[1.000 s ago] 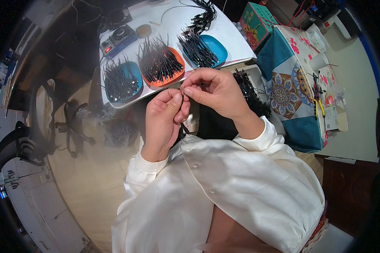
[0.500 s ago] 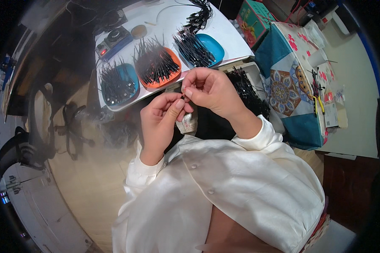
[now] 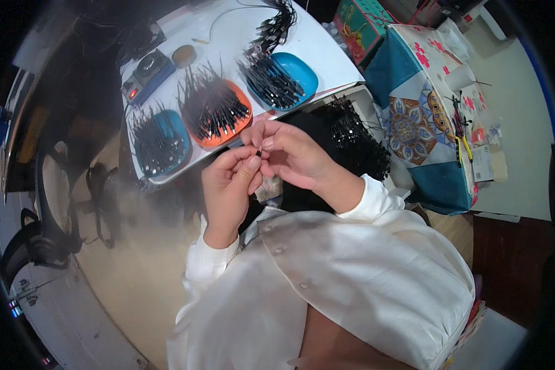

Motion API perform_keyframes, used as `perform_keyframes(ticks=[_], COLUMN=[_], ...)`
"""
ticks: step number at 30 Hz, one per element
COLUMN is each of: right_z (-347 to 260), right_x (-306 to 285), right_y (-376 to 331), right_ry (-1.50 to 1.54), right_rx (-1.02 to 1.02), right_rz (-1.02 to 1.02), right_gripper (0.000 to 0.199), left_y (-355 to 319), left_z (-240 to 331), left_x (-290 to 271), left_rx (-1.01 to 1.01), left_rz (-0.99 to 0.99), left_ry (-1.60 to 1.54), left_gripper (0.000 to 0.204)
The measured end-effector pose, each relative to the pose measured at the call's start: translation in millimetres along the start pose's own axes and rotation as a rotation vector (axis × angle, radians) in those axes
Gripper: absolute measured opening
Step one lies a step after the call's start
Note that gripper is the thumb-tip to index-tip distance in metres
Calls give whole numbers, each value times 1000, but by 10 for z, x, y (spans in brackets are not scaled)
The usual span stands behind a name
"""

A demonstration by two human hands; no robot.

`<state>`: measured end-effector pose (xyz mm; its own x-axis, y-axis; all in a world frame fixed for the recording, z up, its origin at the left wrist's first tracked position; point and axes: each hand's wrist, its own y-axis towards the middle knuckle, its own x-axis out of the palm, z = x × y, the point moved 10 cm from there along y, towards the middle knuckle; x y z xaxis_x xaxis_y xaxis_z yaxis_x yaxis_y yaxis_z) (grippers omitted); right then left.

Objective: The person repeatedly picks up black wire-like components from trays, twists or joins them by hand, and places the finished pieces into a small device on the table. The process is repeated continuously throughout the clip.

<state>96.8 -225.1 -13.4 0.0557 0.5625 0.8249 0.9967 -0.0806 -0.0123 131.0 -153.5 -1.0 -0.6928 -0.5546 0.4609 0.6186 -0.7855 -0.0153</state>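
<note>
Between my fingertips, over the table's near edge, is a small black wire end [image 3: 258, 152] with a thin pale-reddish tip. My left hand [image 3: 229, 185] pinches its dark part between thumb and index finger. Right beside it, my right hand [image 3: 293, 154] has thumb and index finger closed at the tip; the fingers hide most of the piece. Just beyond my hands, an orange tray [image 3: 208, 141] holds a bundle of black cable ends. A blue tray [image 3: 182, 137] with similar pieces stands to its left, and another blue tray [image 3: 305, 71] to its right.
On the white table [image 3: 342, 58] are a blue device with a red light [image 3: 143, 77], a round tin [image 3: 184, 56] and a pile of black cables [image 3: 276, 28]. A pale bin [image 3: 365, 102] with black cables stands right of my hands. Yellow-handled pliers [image 3: 464, 150] lie on the patterned cloth [image 3: 407, 132].
My right fingers have come down closer against the left fingertips, still pinching at the small piece. The whole view has shifted slightly, so the trays appear lower and further left.
</note>
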Motion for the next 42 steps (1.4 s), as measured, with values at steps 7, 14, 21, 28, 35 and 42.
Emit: perform_keyframes(ticks=[7, 14, 21, 28, 35, 42], right_z=[162, -1566, -1486, -1279, -457, -516], right_x=[-175, -1052, -1435, -323, 257, 583], right_y=[83, 411, 695, 102, -231, -415], right_ry=[223, -1862, -2078, -1322, -1062, -1318], right_rx=[91, -423, -60, -512, -372, -528], right_rz=[-100, 791, 810, 548, 383, 321], right_gripper=[14, 18, 20, 13, 12, 14], left_y=[99, 228, 229, 202, 65, -110], left_z=[-58, -21, -7, 111, 279, 371], left_x=[-46, -104, -189, -293, -35, 46], left_rx=[-20, -3, 4, 81, 227, 285], left_rz=[38, 77, 113, 328, 250, 213], left_ry=[202, 126, 34, -163, -231, -105], left_gripper=[17, 18, 19, 20, 19, 19])
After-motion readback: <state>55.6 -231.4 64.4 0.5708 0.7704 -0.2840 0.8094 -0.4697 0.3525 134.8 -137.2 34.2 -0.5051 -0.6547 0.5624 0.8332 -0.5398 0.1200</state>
